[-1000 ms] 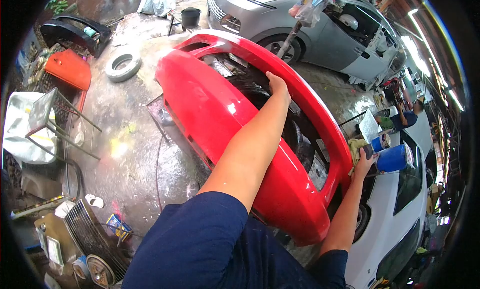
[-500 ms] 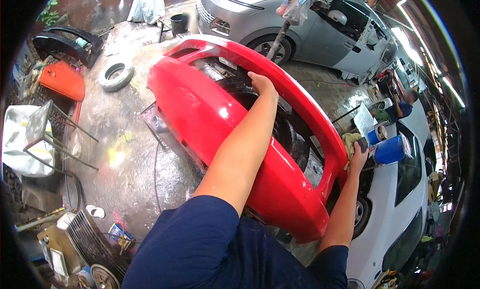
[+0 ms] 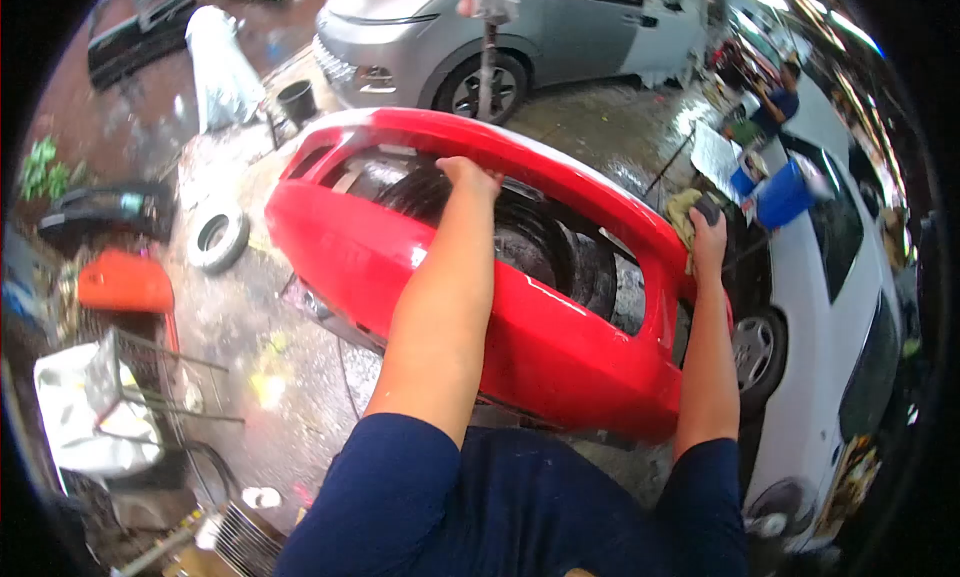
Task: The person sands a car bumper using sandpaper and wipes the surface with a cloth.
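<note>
A glossy red car bumper (image 3: 560,372) lies slantwise in front of me, with a long opening along its middle. My left hand (image 3: 470,174) reaches over the opening and is closed on the bumper's far bar, its fingers partly hidden. At the bumper's right end is my right hand (image 3: 709,239), closed around a small dark block (image 3: 708,211). A yellowish cloth (image 3: 682,215) is bunched beside that hand, against the bumper's end. I cannot tell how firmly the cloth is held. Black tyres (image 3: 590,272) show through the opening.
A silver car (image 3: 420,37) stands behind the bumper, a white car (image 3: 800,267) at the right. Blue cans (image 3: 785,192) sit near my right hand. A person (image 3: 775,107) is farther back. Left are a loose tyre (image 3: 218,239), an orange panel (image 3: 125,281) and a metal-framed stand (image 3: 165,372).
The view has shifted and turned, so the bumper appears more level. My left hand stays at the far bar; my right hand keeps the dark block at the right end.
</note>
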`<action>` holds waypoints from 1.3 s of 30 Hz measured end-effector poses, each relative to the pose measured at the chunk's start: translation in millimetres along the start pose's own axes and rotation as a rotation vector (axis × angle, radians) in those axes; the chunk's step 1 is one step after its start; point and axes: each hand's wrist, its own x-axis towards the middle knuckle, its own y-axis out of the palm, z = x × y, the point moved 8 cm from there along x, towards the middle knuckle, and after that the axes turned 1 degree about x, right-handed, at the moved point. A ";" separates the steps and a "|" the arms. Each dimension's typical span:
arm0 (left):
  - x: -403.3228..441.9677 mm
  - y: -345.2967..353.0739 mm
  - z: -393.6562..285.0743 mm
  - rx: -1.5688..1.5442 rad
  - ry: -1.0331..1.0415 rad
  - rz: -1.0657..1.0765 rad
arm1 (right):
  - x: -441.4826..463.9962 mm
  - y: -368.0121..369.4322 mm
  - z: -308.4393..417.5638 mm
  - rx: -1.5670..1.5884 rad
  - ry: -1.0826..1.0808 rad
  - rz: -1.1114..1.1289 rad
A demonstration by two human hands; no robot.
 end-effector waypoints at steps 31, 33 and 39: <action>-13.8 0.3 8.3 0.389 -0.106 -0.060 | 4.0 -11.2 -20.8 -0.147 0.048 -0.136; -16.4 -2.1 9.2 0.385 -0.090 -0.081 | 0.3 -11.1 -19.6 -0.106 0.056 -0.138; 9.2 15.5 6.7 0.326 0.006 0.210 | 1.0 -13.7 -14.8 -0.125 -0.092 -0.103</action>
